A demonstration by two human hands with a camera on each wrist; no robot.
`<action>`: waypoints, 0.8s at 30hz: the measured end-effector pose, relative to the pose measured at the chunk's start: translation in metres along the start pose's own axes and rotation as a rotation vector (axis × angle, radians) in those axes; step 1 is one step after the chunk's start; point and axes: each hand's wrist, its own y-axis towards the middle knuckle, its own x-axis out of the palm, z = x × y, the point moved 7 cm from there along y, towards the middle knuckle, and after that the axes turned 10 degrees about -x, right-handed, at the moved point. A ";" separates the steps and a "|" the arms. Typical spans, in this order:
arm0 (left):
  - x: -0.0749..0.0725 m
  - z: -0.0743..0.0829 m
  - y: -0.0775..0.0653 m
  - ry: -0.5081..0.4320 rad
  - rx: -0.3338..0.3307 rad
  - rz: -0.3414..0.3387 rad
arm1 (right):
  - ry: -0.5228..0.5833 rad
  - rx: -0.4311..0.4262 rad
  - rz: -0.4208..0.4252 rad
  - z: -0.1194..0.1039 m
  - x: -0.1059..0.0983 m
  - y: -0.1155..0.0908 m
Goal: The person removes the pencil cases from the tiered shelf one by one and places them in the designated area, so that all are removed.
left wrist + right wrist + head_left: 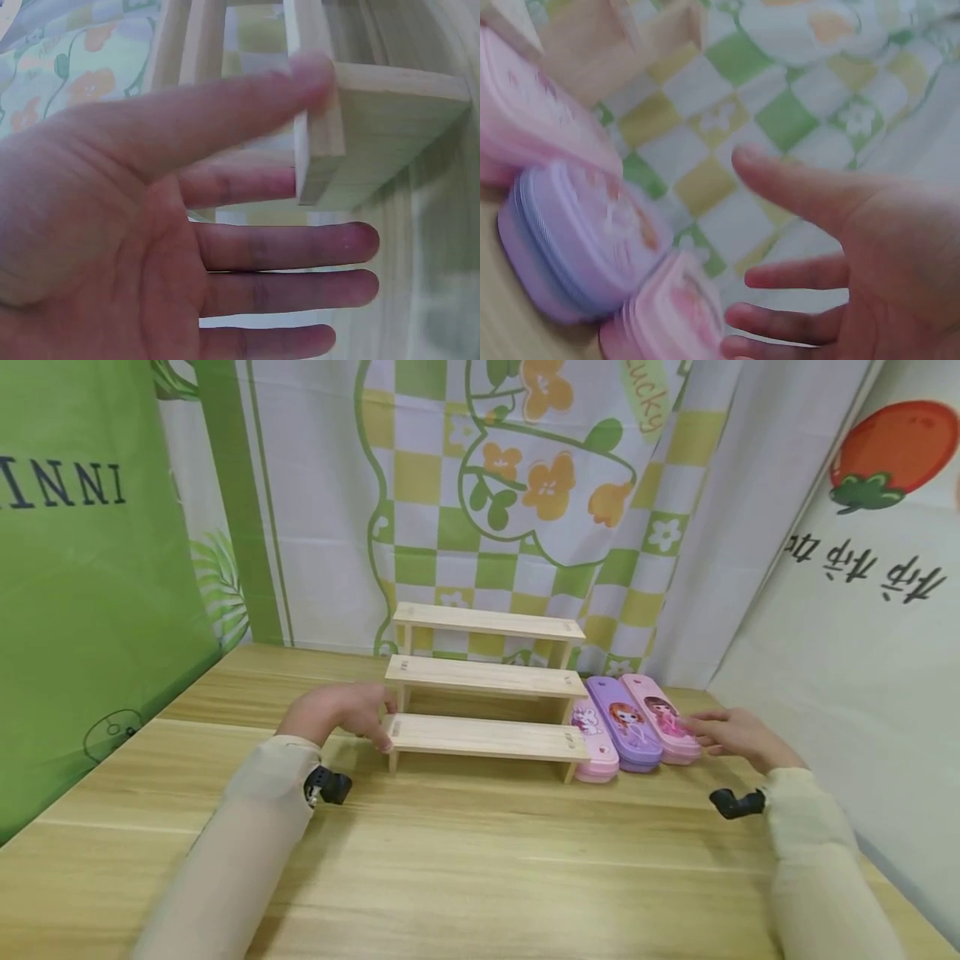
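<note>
A light wooden three-step rack (483, 675) stands on the table. My left hand (341, 708) is at its left end; thumb and index finger (240, 185) pinch the end of the lowest board (321, 142), while the other fingers stretch out straight below it. Right of the rack, three pencil cases lie side by side: a pink one (598, 747) partly hidden by the rack, a purple one (628, 727) and another pink one (660, 714), each with a printed picture. Beside the rightmost case is my right hand (738, 739), fingers spread and nothing held.
The wood-grain table (480, 868) reaches toward me in front of the rack. A checked, flowered curtain (420, 518) hangs close behind it. Green cloth (90, 577) walls the left side, and a white printed sheet (855, 635) the right.
</note>
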 end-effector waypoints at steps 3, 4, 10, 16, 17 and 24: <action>-0.002 0.002 -0.003 0.051 -0.015 0.010 | -0.064 -0.066 -0.016 -0.026 0.003 0.001; -0.003 0.003 -0.004 0.063 -0.022 0.006 | -0.096 -0.086 -0.021 -0.035 0.005 0.001; -0.001 0.005 -0.014 0.042 -0.042 -0.003 | -0.293 -0.251 0.018 -0.095 0.027 -0.005; -0.017 0.013 -0.030 -0.024 -0.039 0.104 | -0.382 -0.365 0.153 -0.145 0.046 -0.009; -0.022 0.016 -0.032 -0.028 -0.035 0.134 | -0.384 -0.384 0.166 -0.150 0.048 -0.008; -0.034 0.032 -0.039 -0.014 -0.062 0.216 | -0.473 -0.419 0.189 -0.167 0.053 -0.007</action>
